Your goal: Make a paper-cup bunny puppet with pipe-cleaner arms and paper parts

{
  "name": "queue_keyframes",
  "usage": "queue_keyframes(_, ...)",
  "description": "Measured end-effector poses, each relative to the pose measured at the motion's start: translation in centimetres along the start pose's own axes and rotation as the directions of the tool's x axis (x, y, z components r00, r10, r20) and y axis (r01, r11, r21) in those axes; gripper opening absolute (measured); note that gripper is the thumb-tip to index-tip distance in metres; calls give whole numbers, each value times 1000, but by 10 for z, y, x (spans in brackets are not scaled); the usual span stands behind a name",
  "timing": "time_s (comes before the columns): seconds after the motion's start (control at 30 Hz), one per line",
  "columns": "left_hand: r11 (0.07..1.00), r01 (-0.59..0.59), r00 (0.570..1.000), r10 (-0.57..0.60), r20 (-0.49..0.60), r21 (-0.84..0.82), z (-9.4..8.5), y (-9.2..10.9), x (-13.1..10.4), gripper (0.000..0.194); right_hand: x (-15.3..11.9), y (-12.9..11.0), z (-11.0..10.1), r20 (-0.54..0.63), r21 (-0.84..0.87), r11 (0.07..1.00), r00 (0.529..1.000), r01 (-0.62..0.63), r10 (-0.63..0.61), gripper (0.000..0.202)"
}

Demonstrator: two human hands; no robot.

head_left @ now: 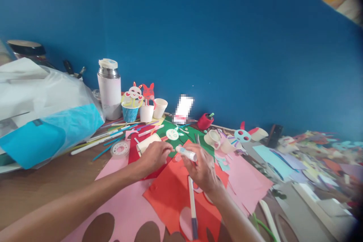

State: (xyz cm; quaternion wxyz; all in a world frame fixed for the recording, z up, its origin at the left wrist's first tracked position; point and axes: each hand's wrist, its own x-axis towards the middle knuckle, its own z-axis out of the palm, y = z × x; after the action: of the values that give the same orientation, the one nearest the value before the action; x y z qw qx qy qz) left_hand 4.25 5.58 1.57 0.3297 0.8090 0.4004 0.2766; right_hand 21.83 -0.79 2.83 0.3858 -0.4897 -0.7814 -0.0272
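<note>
My right hand is closed around a white glue stick, held tilted over the red paper. Just left of it, my left hand has its fingertips pinched together; whatever may be between them is too small to make out. A white paper cup lies on its side behind my left hand, partly covered by it. Beyond both hands, a pale rabbit-face cutout rests on green paper. Below my right hand, a white marker with a dark end lies on the red paper sheet.
At the back stand a flask, a blue cup with a rabbit cutout, and a glowing phone. A tape roll and several pens lie left. Paper scraps pile up right. Pink paper with round holes lies in front.
</note>
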Motion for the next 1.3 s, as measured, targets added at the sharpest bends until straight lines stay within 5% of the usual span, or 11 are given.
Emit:
queue_keyframes(0.4,996,-81,997,80,19,35,3,-5,2,27,-1,-7,8,109,-132,977,982,166,-152,22)
queue_keyframes(1.3,996,-66,998,64,26,66,7,-3,-2,23,2,-8,13,216,-237,954,967,186,-135,14)
